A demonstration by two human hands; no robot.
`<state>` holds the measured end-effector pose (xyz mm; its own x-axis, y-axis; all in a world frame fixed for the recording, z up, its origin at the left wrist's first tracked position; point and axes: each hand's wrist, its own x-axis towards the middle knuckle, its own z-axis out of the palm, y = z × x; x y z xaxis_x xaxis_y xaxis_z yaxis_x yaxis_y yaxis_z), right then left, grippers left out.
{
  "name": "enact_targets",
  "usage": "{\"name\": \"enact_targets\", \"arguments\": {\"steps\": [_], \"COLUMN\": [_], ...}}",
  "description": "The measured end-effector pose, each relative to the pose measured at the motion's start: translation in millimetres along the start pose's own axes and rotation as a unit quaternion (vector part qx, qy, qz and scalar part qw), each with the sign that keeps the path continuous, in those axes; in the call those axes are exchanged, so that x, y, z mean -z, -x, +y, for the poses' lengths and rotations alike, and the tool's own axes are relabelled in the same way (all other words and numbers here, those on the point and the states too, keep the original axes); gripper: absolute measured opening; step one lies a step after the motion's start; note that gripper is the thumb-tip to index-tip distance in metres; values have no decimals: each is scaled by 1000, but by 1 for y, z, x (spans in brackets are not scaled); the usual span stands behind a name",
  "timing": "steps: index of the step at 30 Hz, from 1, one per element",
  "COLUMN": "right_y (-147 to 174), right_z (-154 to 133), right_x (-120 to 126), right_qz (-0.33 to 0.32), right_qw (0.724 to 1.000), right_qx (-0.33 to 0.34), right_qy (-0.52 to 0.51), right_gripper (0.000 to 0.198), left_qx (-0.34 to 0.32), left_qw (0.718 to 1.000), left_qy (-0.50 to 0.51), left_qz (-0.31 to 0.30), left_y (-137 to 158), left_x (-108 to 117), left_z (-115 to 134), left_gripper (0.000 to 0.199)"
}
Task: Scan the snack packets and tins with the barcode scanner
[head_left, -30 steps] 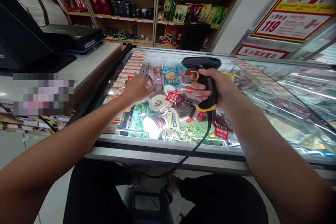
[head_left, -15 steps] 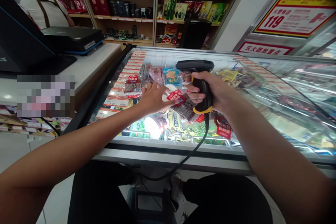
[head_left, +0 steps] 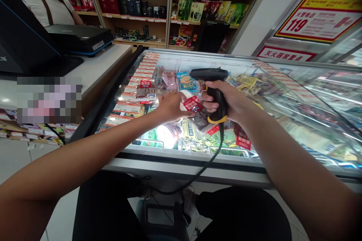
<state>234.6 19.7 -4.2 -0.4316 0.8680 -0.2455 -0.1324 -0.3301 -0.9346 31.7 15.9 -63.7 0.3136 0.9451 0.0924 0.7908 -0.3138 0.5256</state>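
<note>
A black and yellow barcode scanner (head_left: pixel 219 99) is in my right hand (head_left: pixel 223 99), whose fingers wrap its handle. The scanner's head is up, over the packets, and its cable hangs toward me. My left hand (head_left: pixel 174 106) holds nothing, with thumb and fingers apart, beside the red label of a brown snack packet (head_left: pixel 200 119). The thumb tip overlaps the label's lower edge; I cannot tell if it touches. A similar packet (head_left: pixel 146 89) with a red label lies to the left, near the price tags (head_left: pixel 127 107). A blue packet (head_left: pixel 186 81) sits behind my hands.
A glass-topped chest freezer (head_left: pixel 195 166) spans the space before me. Left of it stands a counter (head_left: pixel 113 54) with a black scale (head_left: pixel 80 37) and a monitor (head_left: pixel 25 34). Shelves (head_left: pixel 127 19) line the back, where a person (head_left: pixel 55 9) is. A stool (head_left: pixel 161 218) is between my legs.
Both hands have come slightly lower and nearer me, the scanner with the right one. The packets stay in place; the whole view has shifted a little.
</note>
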Motion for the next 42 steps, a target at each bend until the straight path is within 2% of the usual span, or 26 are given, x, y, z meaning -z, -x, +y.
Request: {"name": "enact_targets", "arguments": {"steps": [3,6,10,14,16,19,23,26,31,34,36,38,40,42], "right_y": [-1,-2,-2,0,1,4,7,7,7,8,9,10,9,8], "right_z": [1,2,0,-4,-5,-4,3,6,6,4,1,-3,-7,-8], "right_x": [1,0,0,5,7,7,1,-2,-3,-1,2,9,16,24], "right_qz": [-8,-8,-7,-30,-44,-72,-96,-104,-89,-60,-8,77,156,181], "right_qw": [1000,1000,1000,999,999,994,987,987,985,984,980,955,900,854], "right_qx": [-2,-7,-11,-12,-20,-63,-110,-105,-117,-100,-54,6,55,70], "right_qy": [-1,-1,-1,-9,2,46,71,61,88,134,189,285,403,484], "right_gripper": [23,23,23,24,25,27,29,29,33,34,32,30,32,38], "left_qx": [22,23,8,27,27,-13,-1,4,-1,10,18,42,70,78], "left_qw": [999,999,990,967,966,964,949,946,949,949,952,959,960,956], "left_qy": [18,38,138,238,219,142,122,120,106,93,81,52,-10,-84], "left_qz": [-20,-13,25,88,135,224,291,300,298,301,295,277,269,270], "left_y": [0,1,0,-9,-15,-23,-31,-34,-35,-36,-37,-36,-33,-28], "left_x": [3,3,4,23,40,64,79,79,77,81,87,95,100,100], "left_z": [2,4,3,-9,-24,-55,-88,-96,-96,-102,-111,-121,-125,-118], "left_gripper": [48,43,31,26,28,32,25,25,25,27,28,30,31,30]}}
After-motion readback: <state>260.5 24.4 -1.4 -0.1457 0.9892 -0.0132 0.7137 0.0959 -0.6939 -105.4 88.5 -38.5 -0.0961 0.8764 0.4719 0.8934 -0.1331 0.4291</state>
